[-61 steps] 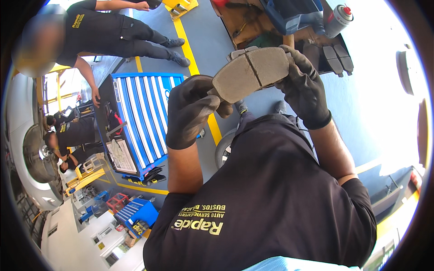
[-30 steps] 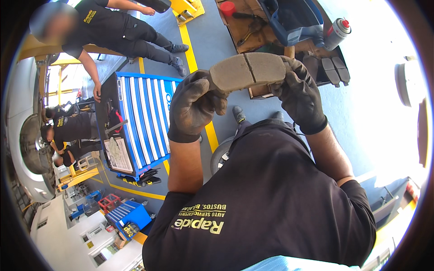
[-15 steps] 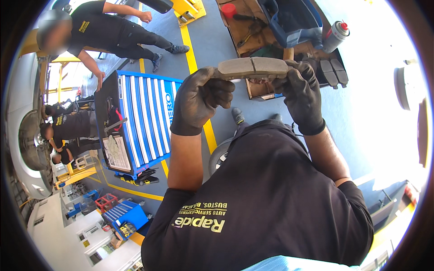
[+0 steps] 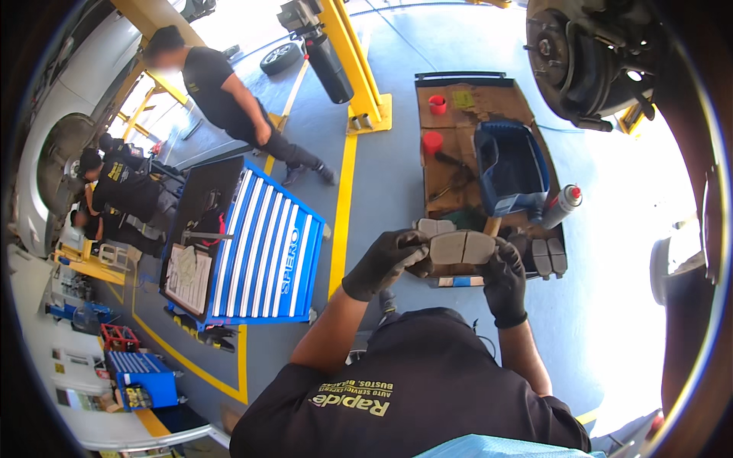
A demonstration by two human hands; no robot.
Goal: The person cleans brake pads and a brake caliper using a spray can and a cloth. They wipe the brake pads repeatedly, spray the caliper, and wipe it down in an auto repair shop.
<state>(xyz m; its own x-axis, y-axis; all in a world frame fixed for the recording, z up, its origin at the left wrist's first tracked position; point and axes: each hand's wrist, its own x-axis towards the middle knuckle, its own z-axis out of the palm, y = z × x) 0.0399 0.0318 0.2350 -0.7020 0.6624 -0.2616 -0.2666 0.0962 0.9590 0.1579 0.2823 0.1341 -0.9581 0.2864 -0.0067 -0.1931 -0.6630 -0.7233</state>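
A grey brake pad (image 4: 463, 248) with a groove down its middle is held up between my two black-gloved hands. My left hand (image 4: 393, 259) pinches its left end, and my right hand (image 4: 505, 278) grips the right end. The flat friction face shows; the back of the pad is hidden. Just beyond it, another pair of pads (image 4: 435, 227) lies on the cardboard-lined cart (image 4: 450, 172). Dark brake pads (image 4: 549, 257) sit at the cart's right front corner, near my right hand.
The cart also carries a blue basin (image 4: 513, 164), a spray can (image 4: 563, 206) and red caps (image 4: 432, 142). A blue tool chest (image 4: 263, 252) stands to the left, with a person (image 4: 229, 103) walking behind it. A yellow lift post (image 4: 353, 69) rises ahead; a wheel hub (image 4: 551, 49) hangs far right.
The view has tilted up, showing more of the cart and the hub. The pad has turned from edge-on to face-on and sits lower in view. The co-worker has stepped away from the tool chest.
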